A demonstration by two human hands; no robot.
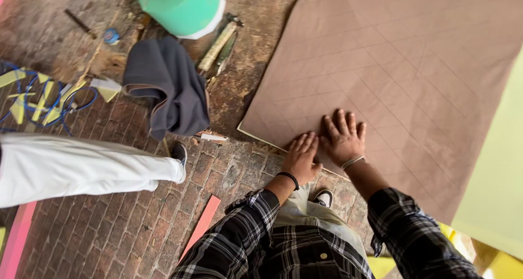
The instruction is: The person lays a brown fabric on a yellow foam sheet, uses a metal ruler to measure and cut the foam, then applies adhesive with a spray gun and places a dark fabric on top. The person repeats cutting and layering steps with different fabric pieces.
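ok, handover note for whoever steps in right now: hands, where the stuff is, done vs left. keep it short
Left hand: flat, palm down, empty, on the near edge of the large brown quilted sheet, black band on the wrist.
Right hand: flat, fingers spread, empty, on the same sheet beside the left; thin metal bracelet on the wrist.
Sheet: spread on the red brick floor, its near corner by the hands, faint diagonal lines across it.
Nearby: crumpled grey cloth and a green bucket to the left; another person's white-trousered leg at left.
Done: sheet laid out flat.
Left: cannot tell from this view; no tool in either hand.
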